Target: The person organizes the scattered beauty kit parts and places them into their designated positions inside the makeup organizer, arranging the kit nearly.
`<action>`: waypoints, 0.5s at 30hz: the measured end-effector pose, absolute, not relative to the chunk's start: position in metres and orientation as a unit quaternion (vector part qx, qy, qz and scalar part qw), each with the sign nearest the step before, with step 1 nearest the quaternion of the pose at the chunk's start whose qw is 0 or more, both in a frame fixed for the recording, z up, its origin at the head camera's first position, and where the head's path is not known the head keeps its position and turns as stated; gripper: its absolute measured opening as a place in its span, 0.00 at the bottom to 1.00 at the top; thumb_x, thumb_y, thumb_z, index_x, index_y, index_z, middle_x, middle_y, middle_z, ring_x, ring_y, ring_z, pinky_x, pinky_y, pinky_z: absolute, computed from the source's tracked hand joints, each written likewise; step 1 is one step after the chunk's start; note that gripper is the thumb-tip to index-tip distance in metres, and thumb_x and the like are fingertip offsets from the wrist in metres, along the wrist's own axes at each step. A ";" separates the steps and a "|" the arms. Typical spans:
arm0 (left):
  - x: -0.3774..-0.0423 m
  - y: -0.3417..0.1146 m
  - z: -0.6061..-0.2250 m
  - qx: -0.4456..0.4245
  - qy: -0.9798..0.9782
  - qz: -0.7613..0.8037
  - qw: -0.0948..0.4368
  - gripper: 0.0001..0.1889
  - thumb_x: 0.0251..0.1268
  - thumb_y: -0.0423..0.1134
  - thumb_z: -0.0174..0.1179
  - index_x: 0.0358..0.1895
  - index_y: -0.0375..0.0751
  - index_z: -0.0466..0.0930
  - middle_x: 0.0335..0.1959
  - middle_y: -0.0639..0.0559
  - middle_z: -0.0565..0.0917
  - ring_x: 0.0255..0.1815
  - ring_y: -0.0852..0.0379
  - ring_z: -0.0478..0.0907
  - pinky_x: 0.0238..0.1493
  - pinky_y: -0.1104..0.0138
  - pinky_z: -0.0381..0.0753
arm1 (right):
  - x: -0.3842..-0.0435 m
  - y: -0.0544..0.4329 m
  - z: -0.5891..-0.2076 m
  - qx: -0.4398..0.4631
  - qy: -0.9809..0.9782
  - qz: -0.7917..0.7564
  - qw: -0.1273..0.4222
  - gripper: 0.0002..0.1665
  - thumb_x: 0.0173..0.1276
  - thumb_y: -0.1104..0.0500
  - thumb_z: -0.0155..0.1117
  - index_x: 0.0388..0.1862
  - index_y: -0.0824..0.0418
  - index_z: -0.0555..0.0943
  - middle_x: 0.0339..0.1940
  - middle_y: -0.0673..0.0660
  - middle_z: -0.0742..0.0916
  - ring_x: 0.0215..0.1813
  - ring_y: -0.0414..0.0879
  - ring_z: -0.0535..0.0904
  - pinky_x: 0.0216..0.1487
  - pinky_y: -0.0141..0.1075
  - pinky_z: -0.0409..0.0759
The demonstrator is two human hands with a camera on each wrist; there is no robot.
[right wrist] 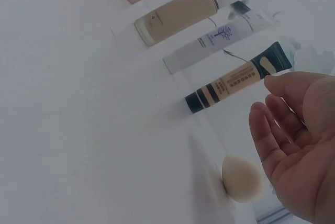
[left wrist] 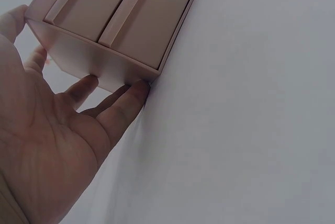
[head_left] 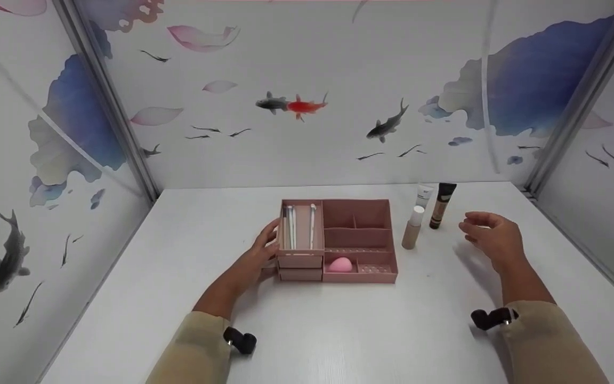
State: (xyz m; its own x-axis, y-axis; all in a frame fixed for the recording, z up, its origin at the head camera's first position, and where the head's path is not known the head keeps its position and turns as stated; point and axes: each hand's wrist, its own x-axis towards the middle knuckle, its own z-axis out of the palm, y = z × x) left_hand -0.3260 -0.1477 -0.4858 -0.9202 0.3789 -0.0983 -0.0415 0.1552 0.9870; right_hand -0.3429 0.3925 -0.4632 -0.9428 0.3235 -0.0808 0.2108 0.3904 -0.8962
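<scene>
A pink cosmetics organizer [head_left: 357, 233] stands on the table, with several slim white-handled sticks [head_left: 292, 226] on its left top and a pink makeup sponge [head_left: 340, 264] in a front compartment. Spread fingers of my left hand [head_left: 265, 244] touch the organizer's left side; the left wrist view shows them along the side panel [left wrist: 89, 59]. To its right stand a foundation bottle [head_left: 411, 229], a white tube [head_left: 423, 195] and a black-capped beige tube [head_left: 442, 205]. My right hand [head_left: 496, 237] is right of that tube, fingers loosely bent, holding nothing.
A beige makeup sponge [right wrist: 242, 178] sits beyond my right hand in the right wrist view; the hand hides it from the head camera. Two drawers [left wrist: 123, 14] face the organizer's front left. Printed panels [head_left: 312, 149] enclose the white table [head_left: 333, 330] at back and sides.
</scene>
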 end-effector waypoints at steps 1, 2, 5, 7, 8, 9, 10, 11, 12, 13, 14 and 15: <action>-0.326 -0.148 -0.486 0.117 0.745 0.637 0.163 0.31 0.80 0.68 0.51 0.79 0.95 0.50 0.90 0.54 0.46 0.89 0.36 0.54 0.82 0.36 0.63 | -0.343 0.395 -0.464 -0.168 -0.829 0.530 0.054 0.35 0.75 0.42 0.72 0.75 0.54 0.77 0.64 0.51 0.82 0.62 0.44 0.86 0.53 0.23 0.86; -0.325 -0.148 -0.486 0.119 0.746 0.634 0.163 0.31 0.81 0.68 0.50 0.79 0.95 0.49 0.90 0.54 0.46 0.89 0.36 0.54 0.82 0.36 0.64 | -0.343 0.398 -0.465 -0.174 -0.827 0.532 0.054 0.35 0.75 0.43 0.72 0.75 0.54 0.77 0.63 0.51 0.82 0.62 0.44 0.86 0.54 0.23 0.86; -0.324 -0.149 -0.485 0.128 0.752 0.627 0.161 0.31 0.81 0.69 0.49 0.79 0.95 0.48 0.90 0.53 0.45 0.89 0.35 0.54 0.82 0.35 0.64 | -0.343 0.406 -0.468 -0.192 -0.824 0.531 0.051 0.37 0.76 0.42 0.70 0.78 0.54 0.75 0.65 0.51 0.82 0.62 0.45 0.84 0.55 0.25 0.86; -0.324 -0.149 -0.485 0.132 0.753 0.624 0.161 0.31 0.81 0.69 0.49 0.79 0.95 0.48 0.90 0.52 0.45 0.89 0.35 0.55 0.82 0.35 0.64 | -0.343 0.411 -0.470 -0.202 -0.826 0.524 0.049 0.38 0.77 0.40 0.68 0.79 0.54 0.74 0.67 0.53 0.82 0.61 0.45 0.83 0.55 0.25 0.85; -0.325 -0.149 -0.486 0.132 0.753 0.624 0.161 0.31 0.80 0.70 0.49 0.79 0.95 0.48 0.90 0.52 0.45 0.89 0.34 0.55 0.82 0.35 0.64 | -0.343 0.413 -0.470 -0.207 -0.826 0.522 0.049 0.39 0.77 0.40 0.68 0.80 0.54 0.73 0.67 0.53 0.82 0.61 0.45 0.82 0.55 0.24 0.85; -0.325 -0.149 -0.486 0.132 0.753 0.624 0.161 0.31 0.80 0.70 0.49 0.79 0.95 0.48 0.90 0.52 0.45 0.89 0.34 0.55 0.82 0.35 0.64 | -0.342 0.416 -0.471 -0.212 -0.826 0.520 0.050 0.39 0.77 0.39 0.68 0.80 0.53 0.73 0.68 0.53 0.81 0.61 0.45 0.82 0.55 0.24 0.85; -0.325 -0.149 -0.486 0.132 0.752 0.626 0.162 0.31 0.80 0.70 0.49 0.79 0.95 0.48 0.90 0.53 0.45 0.89 0.34 0.55 0.82 0.35 0.64 | -0.342 0.418 -0.471 -0.217 -0.826 0.518 0.050 0.39 0.77 0.38 0.67 0.80 0.53 0.73 0.69 0.54 0.81 0.60 0.44 0.81 0.55 0.24 0.85; -0.326 -0.149 -0.486 0.132 0.751 0.627 0.162 0.31 0.80 0.70 0.49 0.79 0.95 0.48 0.90 0.53 0.46 0.89 0.34 0.54 0.82 0.35 0.64 | -0.342 0.420 -0.472 -0.221 -0.826 0.516 0.051 0.40 0.77 0.38 0.67 0.80 0.53 0.73 0.70 0.54 0.81 0.60 0.44 0.81 0.55 0.25 0.84; -0.326 -0.149 -0.486 0.132 0.750 0.628 0.163 0.31 0.80 0.70 0.49 0.79 0.95 0.48 0.90 0.53 0.46 0.89 0.34 0.54 0.82 0.35 0.64 | -0.342 0.422 -0.472 -0.224 -0.827 0.514 0.052 0.40 0.77 0.38 0.67 0.80 0.53 0.73 0.70 0.54 0.81 0.60 0.44 0.81 0.54 0.24 0.83; -0.326 -0.149 -0.486 0.132 0.749 0.629 0.164 0.31 0.80 0.70 0.49 0.80 0.95 0.48 0.90 0.54 0.46 0.89 0.34 0.54 0.82 0.35 0.64 | -0.342 0.424 -0.473 -0.227 -0.827 0.511 0.053 0.40 0.77 0.38 0.67 0.80 0.53 0.73 0.71 0.54 0.81 0.60 0.43 0.80 0.53 0.24 0.83; -0.326 -0.149 -0.486 0.132 0.748 0.630 0.165 0.31 0.80 0.70 0.49 0.80 0.94 0.47 0.90 0.53 0.46 0.89 0.34 0.54 0.82 0.35 0.64 | -0.341 0.426 -0.474 -0.228 -0.827 0.512 0.054 0.40 0.77 0.38 0.67 0.81 0.53 0.73 0.70 0.54 0.81 0.59 0.43 0.80 0.53 0.24 0.83; -0.326 -0.149 -0.486 0.132 0.747 0.630 0.165 0.31 0.80 0.70 0.49 0.80 0.94 0.48 0.90 0.53 0.46 0.89 0.34 0.54 0.82 0.35 0.64 | -0.341 0.428 -0.475 -0.228 -0.825 0.513 0.056 0.40 0.77 0.39 0.67 0.81 0.54 0.73 0.69 0.53 0.81 0.59 0.42 0.81 0.52 0.24 0.83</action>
